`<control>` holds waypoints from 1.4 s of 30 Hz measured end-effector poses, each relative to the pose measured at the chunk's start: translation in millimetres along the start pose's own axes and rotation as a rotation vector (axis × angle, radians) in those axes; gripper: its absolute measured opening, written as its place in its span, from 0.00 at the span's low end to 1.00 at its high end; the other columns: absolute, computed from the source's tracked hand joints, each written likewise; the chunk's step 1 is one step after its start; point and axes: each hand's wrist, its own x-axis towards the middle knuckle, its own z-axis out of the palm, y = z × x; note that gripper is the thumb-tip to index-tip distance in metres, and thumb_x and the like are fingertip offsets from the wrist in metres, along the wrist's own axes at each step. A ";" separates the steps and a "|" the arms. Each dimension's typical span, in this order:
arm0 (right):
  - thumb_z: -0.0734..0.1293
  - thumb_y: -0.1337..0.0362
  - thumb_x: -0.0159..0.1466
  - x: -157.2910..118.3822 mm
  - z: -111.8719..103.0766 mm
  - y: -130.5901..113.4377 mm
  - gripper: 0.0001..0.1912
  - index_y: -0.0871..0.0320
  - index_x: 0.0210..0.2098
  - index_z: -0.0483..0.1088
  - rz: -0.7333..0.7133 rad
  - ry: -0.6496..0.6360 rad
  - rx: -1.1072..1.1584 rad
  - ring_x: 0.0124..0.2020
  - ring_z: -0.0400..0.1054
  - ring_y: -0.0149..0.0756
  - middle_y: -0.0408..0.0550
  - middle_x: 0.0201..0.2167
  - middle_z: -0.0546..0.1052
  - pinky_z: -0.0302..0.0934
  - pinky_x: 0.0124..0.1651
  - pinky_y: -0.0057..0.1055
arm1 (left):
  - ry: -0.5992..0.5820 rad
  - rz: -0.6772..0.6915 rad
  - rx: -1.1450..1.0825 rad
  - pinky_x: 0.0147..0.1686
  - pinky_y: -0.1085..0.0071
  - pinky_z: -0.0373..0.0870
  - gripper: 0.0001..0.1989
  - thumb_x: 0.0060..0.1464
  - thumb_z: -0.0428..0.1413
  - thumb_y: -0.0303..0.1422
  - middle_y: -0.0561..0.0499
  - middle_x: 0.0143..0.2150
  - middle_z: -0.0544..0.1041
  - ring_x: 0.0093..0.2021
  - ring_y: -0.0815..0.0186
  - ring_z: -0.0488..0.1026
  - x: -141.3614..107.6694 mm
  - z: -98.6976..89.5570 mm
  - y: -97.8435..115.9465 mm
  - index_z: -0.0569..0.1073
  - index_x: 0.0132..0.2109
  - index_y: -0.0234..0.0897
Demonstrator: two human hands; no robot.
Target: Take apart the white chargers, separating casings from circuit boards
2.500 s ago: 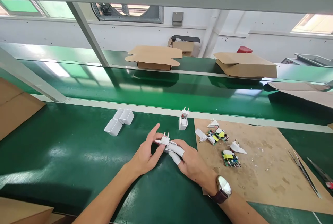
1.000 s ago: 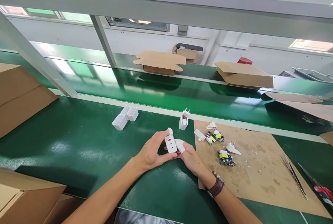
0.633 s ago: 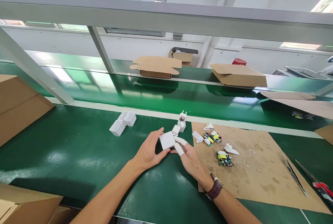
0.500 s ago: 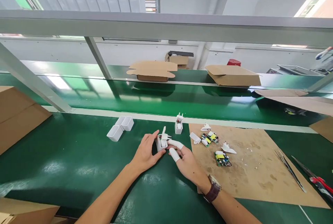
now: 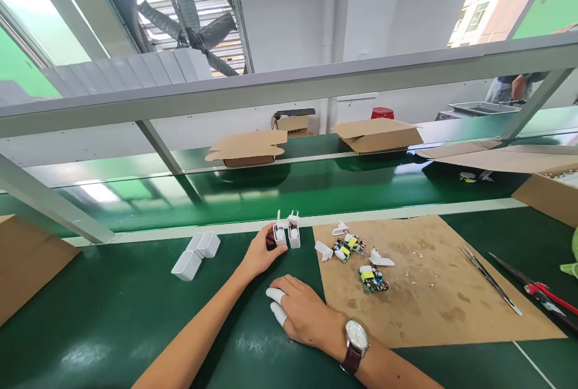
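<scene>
My left hand (image 5: 262,252) grips a small white charger housing (image 5: 280,237) with an open top, thumb on the near side and the other fingers behind it. A white plug piece sticks up out of it. Right beside it stands a second white charger housing (image 5: 294,236), whose plug piece with two pins rises above its top. My right hand (image 5: 300,312) hovers low or rests over the green table, empty, with white finger cots on thumb and index finger, which are slightly apart. Several empty white housings (image 5: 186,265) lie to the left.
On a brown cardboard sheet (image 5: 406,311) lie circuit boards (image 5: 372,279) wired to white plug pieces (image 5: 380,258), and tweezers (image 5: 492,280). Red-handled scissors (image 5: 537,292) lie at right. A white ledge (image 5: 244,224) borders the green belt (image 5: 253,196) behind. Cardboard boxes (image 5: 379,134) sit beyond.
My left hand has carried the charger housing away from me to stand beside the second one. My right hand has let go and drawn back toward me. The head view has tilted up.
</scene>
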 end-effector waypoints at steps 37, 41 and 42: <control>0.63 0.69 0.69 13.1 -69.5 33.1 0.15 0.60 0.55 0.71 0.186 -0.049 -0.197 0.56 0.69 0.49 0.59 0.56 0.76 0.64 0.61 0.47 | -0.033 0.068 0.531 0.41 0.62 0.76 0.24 0.58 0.51 0.35 0.45 0.47 0.72 0.41 0.57 0.77 -67.8 -55.7 20.7 0.71 0.61 0.40; 0.62 0.73 0.64 -8.5 -113.5 73.1 0.21 0.60 0.55 0.71 0.514 0.005 -0.253 0.58 0.68 0.51 0.60 0.56 0.75 0.60 0.64 0.51 | -0.119 0.002 0.393 0.41 0.62 0.77 0.27 0.61 0.54 0.43 0.45 0.53 0.73 0.42 0.57 0.78 -71.5 -50.6 9.3 0.68 0.65 0.43; 0.62 0.74 0.62 -15.8 -121.3 81.7 0.21 0.61 0.54 0.72 0.564 0.003 -0.263 0.57 0.69 0.53 0.62 0.55 0.76 0.61 0.62 0.52 | -0.142 0.002 0.340 0.43 0.63 0.78 0.29 0.61 0.56 0.45 0.45 0.57 0.72 0.46 0.57 0.79 -73.5 -50.6 5.0 0.67 0.66 0.44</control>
